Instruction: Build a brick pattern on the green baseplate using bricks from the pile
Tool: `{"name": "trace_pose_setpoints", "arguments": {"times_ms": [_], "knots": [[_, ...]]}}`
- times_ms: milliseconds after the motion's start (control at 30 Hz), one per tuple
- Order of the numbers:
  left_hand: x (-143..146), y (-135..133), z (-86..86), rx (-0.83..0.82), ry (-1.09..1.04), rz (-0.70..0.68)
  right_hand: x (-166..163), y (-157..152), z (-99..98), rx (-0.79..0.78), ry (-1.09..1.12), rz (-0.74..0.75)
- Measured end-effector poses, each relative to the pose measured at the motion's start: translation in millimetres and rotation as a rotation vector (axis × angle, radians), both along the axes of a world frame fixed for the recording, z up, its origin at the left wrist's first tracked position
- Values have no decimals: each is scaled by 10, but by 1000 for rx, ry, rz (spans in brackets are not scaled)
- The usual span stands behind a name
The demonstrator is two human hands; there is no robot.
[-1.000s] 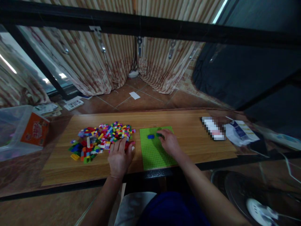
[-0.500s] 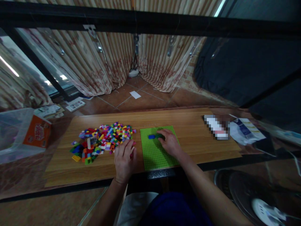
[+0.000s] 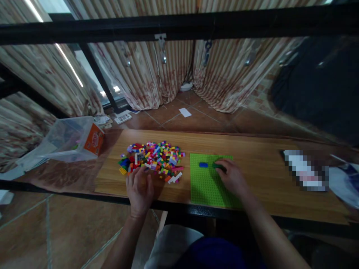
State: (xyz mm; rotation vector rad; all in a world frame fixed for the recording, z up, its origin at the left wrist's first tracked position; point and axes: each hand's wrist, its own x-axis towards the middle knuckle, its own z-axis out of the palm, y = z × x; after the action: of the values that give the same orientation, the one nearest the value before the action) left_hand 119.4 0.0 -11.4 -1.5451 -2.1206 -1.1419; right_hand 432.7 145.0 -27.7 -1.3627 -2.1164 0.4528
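Note:
My left hand (image 3: 140,191) is over the near edge of a heap of small multicoloured toy bricks (image 3: 157,158). Its fingers are spread, and nothing shows in them. To its right lies a bright green studded baseplate (image 3: 203,188). A blue brick (image 3: 203,164) sits on the upper part of that plate. Just right of the blue brick, my right hand (image 3: 231,177) pinches a dark green brick (image 3: 215,165) low over the plate. A narrow gap separates the two bricks. Whether the green one touches the studs is hidden by the fingers.
The wooden tabletop (image 3: 260,164) carries a blurred-out object (image 3: 305,170) on the right, beside a white and blue bag (image 3: 343,183). Beyond the left end stands a clear plastic bin (image 3: 70,138) with an orange label. Curtains (image 3: 146,78) hang behind a black bar (image 3: 179,28).
The view has swung left. My left hand has moved leftward along the heap and its fingers have spread. The dark green brick in my right hand is now farther from the blue brick.

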Motion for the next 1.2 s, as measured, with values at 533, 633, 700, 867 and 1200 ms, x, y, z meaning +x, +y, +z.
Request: {"name": "trace_pose_setpoints", "arguments": {"times_ms": [533,633,700,867,1200], "knots": [[-771,-277,-93,-160,-186,382,-759,-477,288,19,89,170],[-882,-211,-60,-247,-210,317,-795,-516,266,-20,97,190],[-902,-167,-51,-273,-230,281,-770,-520,257,-33,101,188],[-903,-134,-62,-267,-258,249,-663,-510,240,-21,134,160],[-403,-447,70,-195,-631,112,-339,-554,169,42,220,-44]]}}
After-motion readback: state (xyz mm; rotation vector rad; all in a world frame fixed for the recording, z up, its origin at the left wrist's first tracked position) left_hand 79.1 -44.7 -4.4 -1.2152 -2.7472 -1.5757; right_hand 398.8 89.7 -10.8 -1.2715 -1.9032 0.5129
